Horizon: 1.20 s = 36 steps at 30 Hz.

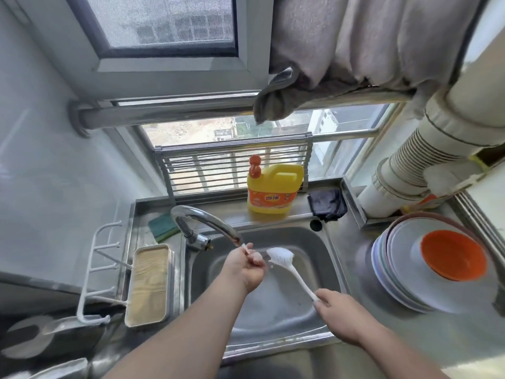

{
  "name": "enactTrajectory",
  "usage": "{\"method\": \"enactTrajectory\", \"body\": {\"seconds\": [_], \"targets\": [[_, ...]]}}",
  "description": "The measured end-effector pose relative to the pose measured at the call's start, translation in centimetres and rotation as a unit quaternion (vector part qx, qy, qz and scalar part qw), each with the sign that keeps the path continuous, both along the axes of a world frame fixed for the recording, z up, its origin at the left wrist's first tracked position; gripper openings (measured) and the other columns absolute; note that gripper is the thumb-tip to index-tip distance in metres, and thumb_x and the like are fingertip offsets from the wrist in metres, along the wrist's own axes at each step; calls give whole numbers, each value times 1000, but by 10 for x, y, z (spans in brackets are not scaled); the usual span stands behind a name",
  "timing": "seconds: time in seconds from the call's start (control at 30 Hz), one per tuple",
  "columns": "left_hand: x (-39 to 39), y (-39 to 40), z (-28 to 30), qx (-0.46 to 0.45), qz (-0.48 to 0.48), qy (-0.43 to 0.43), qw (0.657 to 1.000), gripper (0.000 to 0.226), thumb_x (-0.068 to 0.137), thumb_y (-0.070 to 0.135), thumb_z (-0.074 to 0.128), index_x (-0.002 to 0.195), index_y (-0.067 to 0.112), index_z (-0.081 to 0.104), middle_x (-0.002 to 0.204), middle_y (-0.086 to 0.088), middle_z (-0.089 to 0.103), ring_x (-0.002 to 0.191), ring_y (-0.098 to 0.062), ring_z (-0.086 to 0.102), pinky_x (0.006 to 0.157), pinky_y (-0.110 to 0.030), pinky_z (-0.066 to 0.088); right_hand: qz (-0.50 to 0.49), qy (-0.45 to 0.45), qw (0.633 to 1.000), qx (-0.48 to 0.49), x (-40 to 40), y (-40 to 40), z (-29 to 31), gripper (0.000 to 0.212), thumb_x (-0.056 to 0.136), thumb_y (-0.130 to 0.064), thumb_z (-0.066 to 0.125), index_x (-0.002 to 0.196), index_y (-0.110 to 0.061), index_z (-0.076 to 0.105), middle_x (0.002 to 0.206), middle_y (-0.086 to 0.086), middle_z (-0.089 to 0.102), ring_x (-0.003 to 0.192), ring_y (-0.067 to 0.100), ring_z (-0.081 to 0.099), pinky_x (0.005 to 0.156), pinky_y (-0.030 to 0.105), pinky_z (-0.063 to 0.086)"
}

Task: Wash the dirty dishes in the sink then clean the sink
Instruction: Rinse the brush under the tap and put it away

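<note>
Over the steel sink (330,258), the right hand (337,313) grips the handle end of a white brush (281,257) — its bristle head is near the tap (207,218). The left hand (248,266) is curled at the spout; what it holds is unclear. Washed plates (396,280) with an orange bowl (453,255) stand on the worktop (363,291) at right.

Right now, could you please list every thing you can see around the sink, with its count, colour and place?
steel sink: one, silver, centre
curved metal faucet: one, silver, rear left of sink
white long-handled dish brush: one, white, over the basin
yellow detergent jug: one, yellow with orange cap, ledge behind sink
green sponge: one, green, beside faucet
dark folded cloth: one, dark blue, rear right ledge
stacked plates: several, pale, counter at right
orange bowl: one, upside down on the plates
beige tray: one, left of sink
left hand: grips something small under the spout
right hand: grips the brush handle
</note>
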<state>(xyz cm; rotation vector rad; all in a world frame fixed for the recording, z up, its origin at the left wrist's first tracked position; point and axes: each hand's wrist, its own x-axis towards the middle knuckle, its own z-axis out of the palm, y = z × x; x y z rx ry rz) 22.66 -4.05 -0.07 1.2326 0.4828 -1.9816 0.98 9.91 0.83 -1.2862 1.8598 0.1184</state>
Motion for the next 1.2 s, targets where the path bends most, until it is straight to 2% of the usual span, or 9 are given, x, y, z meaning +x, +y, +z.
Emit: {"method": "enactTrajectory", "body": {"seconds": [0.17, 0.33, 0.53, 0.6, 0.7, 0.83, 0.93, 1.1, 1.2], "targets": [[-1, -8, -5, 7, 49, -18, 999, 26, 108, 7, 37, 96, 18, 57, 46, 3, 23, 28, -10, 19, 33, -17, 16, -16, -50, 999, -1, -12, 6, -5, 25, 101, -42, 44, 96, -23, 59, 86, 1, 68, 84, 21, 64, 81, 37, 53], [-6, -18, -8, 4, 91, -112, 990, 39, 104, -9, 31, 105, 17, 59, 84, -5, 46, 44, -9, 24, 31, -17, 21, -3, -74, 997, -7, -21, -3, -3, 25, 99, -43, 44, 96, -23, 58, 86, 2, 68, 77, 19, 61, 79, 38, 53], [-24, -6, -3, -57, 18, -164, 985, 52, 96, -25, 39, 118, 17, 61, 92, -13, 52, 65, -15, 51, 43, -17, 50, 21, -90, 996, 7, -32, -20, 8, 20, 97, -46, 45, 97, -32, 60, 89, -5, 66, 81, 11, 58, 79, 30, 49], [-28, -2, -2, -72, 38, -193, 978, 34, 99, -18, 52, 117, 10, 57, 89, -12, 57, 60, -14, 63, 44, -15, 52, 36, -95, 995, 19, -33, -26, 11, 27, 98, -49, 46, 108, -33, 65, 104, -10, 69, 99, 9, 63, 91, 27, 50], [-30, 1, -5, -87, 27, -217, 972, 11, 100, 4, 68, 104, 9, 59, 82, -5, 58, 42, -3, 58, 39, -11, 46, 44, -108, 993, 24, -32, -35, 18, 21, 97, -50, 46, 94, -36, 62, 108, -10, 68, 111, 11, 64, 98, 25, 49], [-26, 2, -2, -77, -5, -203, 976, 30, 101, 35, 67, 85, 16, 51, 55, 5, 34, 28, 1, 27, 27, -11, 23, 41, -123, 992, 7, -31, -38, 27, 24, 100, -48, 48, 86, -31, 56, 95, -9, 62, 95, 7, 60, 92, 21, 47], [-28, 8, 1, -82, -45, -199, 976, 42, 104, 49, 59, 76, 19, 49, 50, 7, 22, 32, -4, 14, 34, -11, 11, 37, -137, 990, -9, -30, -30, 27, 28, 98, -51, 52, 76, -35, 59, 82, -15, 55, 86, -7, 56, 85, 9, 41], [-34, 12, 4, -109, -113, -330, 931, 36, 98, 16, 71, 75, 22, 44, 56, 0, 32, 36, -10, 19, 39, -15, 16, 39, -137, 990, 1, -38, -33, 20, 34, 93, -53, 51, 75, -24, 58, 79, -12, 50, 84, -3, 51, 82, 13, 41], [-31, 21, 8, -119, -151, -370, 909, 40, 93, -17, 49, 78, 19, 41, 57, -3, 42, 35, -11, 30, 35, -15, 21, 50, -129, 990, 3, -39, -46, 18, 44, 90, -60, 50, 86, -17, 63, 75, -11, 58, 76, 1, 52, 76, 20, 44]]}}
